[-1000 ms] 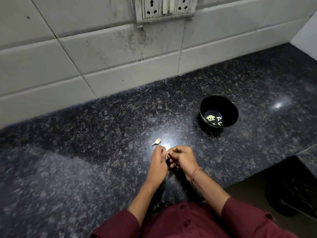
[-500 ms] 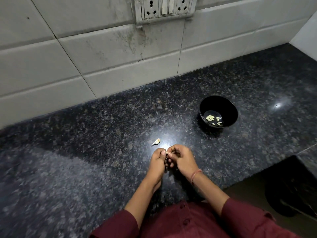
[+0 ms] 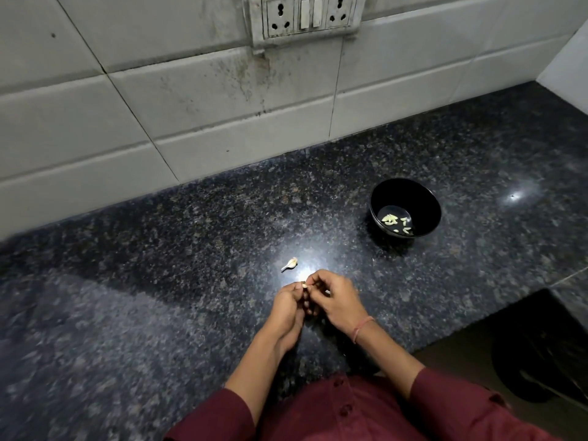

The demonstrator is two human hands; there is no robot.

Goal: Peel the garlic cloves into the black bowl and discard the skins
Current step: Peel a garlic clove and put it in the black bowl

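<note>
My left hand (image 3: 288, 305) and my right hand (image 3: 337, 297) meet over the dark granite counter (image 3: 159, 281), both pinching one small garlic clove (image 3: 304, 285) whose pale tip shows between the fingertips. Another unpeeled clove (image 3: 290, 264) lies on the counter just beyond my left hand. The black bowl (image 3: 405, 194) stands to the back right of my hands and holds several peeled cloves (image 3: 393, 221) at its bottom.
A tiled wall (image 3: 191, 106) with a socket and switch plate (image 3: 305, 19) backs the counter. The counter's front edge drops off at the right, where a dark bin (image 3: 541, 354) stands on the floor below.
My hands have stayed together on the clove, with the fingers shifting slightly as they work at it. The bowl and the loose clove have not moved.
</note>
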